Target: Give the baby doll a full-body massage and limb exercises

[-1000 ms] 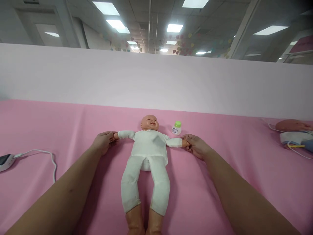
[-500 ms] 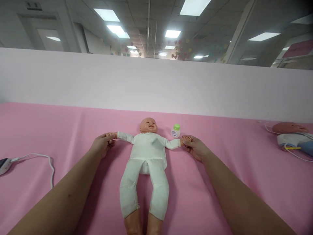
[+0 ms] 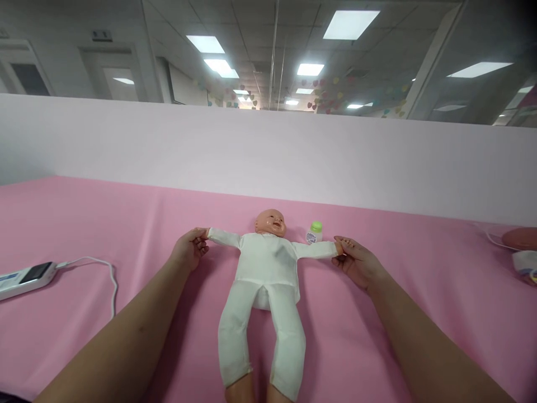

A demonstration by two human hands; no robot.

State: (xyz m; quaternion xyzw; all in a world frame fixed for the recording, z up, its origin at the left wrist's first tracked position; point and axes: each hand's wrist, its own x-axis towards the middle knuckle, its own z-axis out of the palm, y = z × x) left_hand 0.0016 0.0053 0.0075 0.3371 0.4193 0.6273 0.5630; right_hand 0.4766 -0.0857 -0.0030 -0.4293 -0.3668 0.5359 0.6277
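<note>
A baby doll (image 3: 268, 263) in a white top and white trousers lies face up on the pink sheet (image 3: 142, 224), its arms stretched out to both sides. My left hand (image 3: 189, 248) is closed on the doll's hand at the left. At the right, my right hand (image 3: 356, 260) pinches the doll's other hand between thumb and fingers. Just behind the doll's outstretched arm on the right stands a small clear bottle (image 3: 314, 232) with a green cap, partly hidden by that sleeve. The doll's feet run out of view at the bottom.
A white handheld device (image 3: 27, 280) with a dark screen and a white cable (image 3: 111, 268) lies at the left. A second doll (image 3: 520, 239) with a thin tube shows at the right edge. Behind the sheet runs a low white wall (image 3: 268, 151) with glass above.
The view has swung left, so everything sits further right. The doll's arm on the right is pulled out straighter and now overlaps the bottle. Both hands keep their hold.
</note>
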